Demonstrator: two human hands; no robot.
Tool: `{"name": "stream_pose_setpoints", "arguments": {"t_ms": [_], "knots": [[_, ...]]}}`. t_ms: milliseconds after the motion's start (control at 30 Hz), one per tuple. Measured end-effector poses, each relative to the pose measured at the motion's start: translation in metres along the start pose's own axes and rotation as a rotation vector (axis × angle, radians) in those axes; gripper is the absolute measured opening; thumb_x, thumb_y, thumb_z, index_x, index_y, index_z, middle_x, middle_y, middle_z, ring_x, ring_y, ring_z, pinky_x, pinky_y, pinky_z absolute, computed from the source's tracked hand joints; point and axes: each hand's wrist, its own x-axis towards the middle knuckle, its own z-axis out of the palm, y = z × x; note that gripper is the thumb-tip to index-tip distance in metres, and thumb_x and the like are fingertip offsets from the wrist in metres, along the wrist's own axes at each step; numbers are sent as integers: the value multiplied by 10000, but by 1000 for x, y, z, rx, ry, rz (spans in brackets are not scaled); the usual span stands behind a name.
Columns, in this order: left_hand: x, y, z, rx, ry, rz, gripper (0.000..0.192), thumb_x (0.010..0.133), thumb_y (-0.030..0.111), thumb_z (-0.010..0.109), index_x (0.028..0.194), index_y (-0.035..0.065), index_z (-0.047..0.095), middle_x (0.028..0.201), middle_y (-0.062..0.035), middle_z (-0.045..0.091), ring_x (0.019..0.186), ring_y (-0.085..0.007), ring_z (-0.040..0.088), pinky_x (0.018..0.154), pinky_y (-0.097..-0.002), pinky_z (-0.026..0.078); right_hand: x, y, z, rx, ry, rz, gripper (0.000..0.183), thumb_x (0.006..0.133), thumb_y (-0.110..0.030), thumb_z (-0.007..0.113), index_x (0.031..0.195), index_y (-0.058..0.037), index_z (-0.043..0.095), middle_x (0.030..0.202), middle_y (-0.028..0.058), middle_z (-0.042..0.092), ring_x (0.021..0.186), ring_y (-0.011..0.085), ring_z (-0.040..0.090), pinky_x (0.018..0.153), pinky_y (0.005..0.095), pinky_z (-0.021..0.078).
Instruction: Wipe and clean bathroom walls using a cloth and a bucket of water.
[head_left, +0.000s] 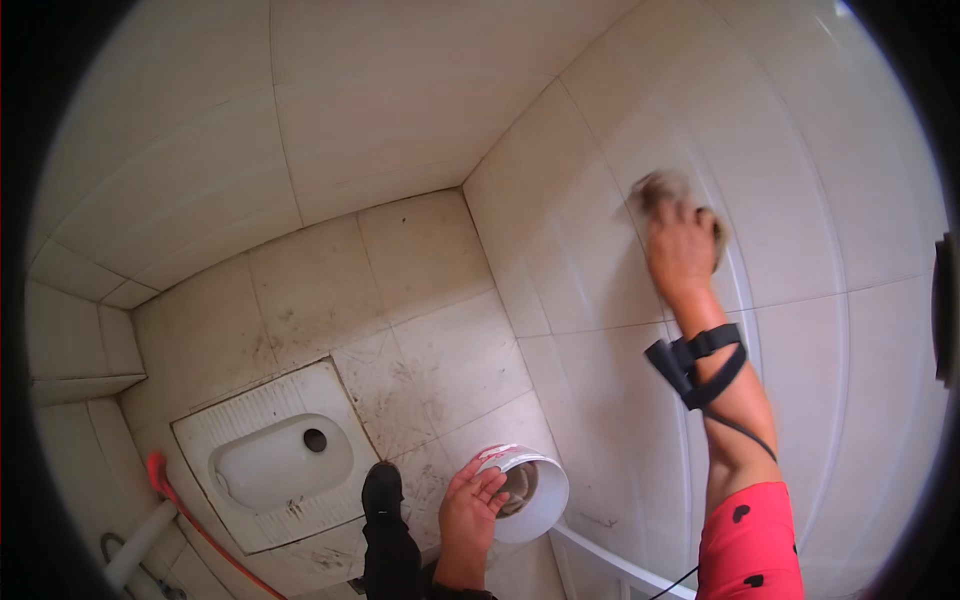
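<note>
My right hand (681, 251) presses a bunched, brownish-grey cloth (661, 189) against the tiled wall on the right; the cloth is blurred. A black strap with a small device circles that wrist, and a cable runs from it. Low in the middle, my left hand (472, 502) is held palm up with its fingers apart, beside or over the near side of a white plastic bucket (551, 499) with red marking. Whether the fingers touch the bucket cannot be told. Greyish contents, perhaps cloth or murky water, show inside the bucket.
A white squat toilet pan (281, 457) is set in the smudged tile floor (442, 330). At the lower left lie an orange-red hose (217, 536) and a pale pipe (139, 544). My black shoe (382, 491) stands beside the pan. A white frame edge (615, 559) runs beyond the bucket.
</note>
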Motion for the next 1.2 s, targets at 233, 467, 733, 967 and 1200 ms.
{"name": "stream_pose_setpoints", "arguments": {"t_ms": [233, 467, 733, 967, 1200], "knots": [[11, 16, 11, -20, 56, 25, 281, 808, 120, 475, 1085, 71, 474, 961, -134, 581, 897, -250, 558, 716, -390, 454, -143, -102, 73, -42, -731, -855, 366, 823, -239, 404, 1085, -46, 572, 1194, 95, 478, 1151, 302, 338, 906, 483, 257], [23, 13, 8, -17, 87, -12, 286, 809, 129, 483, 1090, 76, 475, 972, -134, 583, 911, -249, 549, 732, -390, 439, 0, -65, 43, 178, -53, -155, 267, 776, -169, 440, 943, -53, 615, 1066, 91, 518, 1074, 282, 386, 830, 397, 314], [31, 26, 17, -13, 112, -6, 285, 810, 143, 490, 1088, 80, 479, 980, -133, 583, 920, -254, 547, 740, -397, 437, -108, -196, 166, 0, -496, -680, 377, 834, -247, 387, 1117, -60, 552, 1225, 72, 458, 1175, 266, 312, 923, 446, 245], [38, 34, 15, -3, 170, -12, 262, 817, 164, 504, 1069, 96, 494, 965, -112, 595, 912, -236, 559, 742, -393, 444, -69, -204, 137, 86, -522, -644, 352, 806, -190, 404, 1079, -29, 556, 1165, 96, 487, 1056, 266, 407, 893, 443, 278], [45, 27, 13, 17, 209, -66, 239, 815, 149, 513, 1050, 106, 516, 966, -103, 597, 913, -232, 560, 738, -389, 451, 69, -163, 102, 191, -83, 10, 293, 777, -159, 440, 986, -36, 603, 1146, 102, 487, 1113, 282, 370, 828, 426, 313]]}}
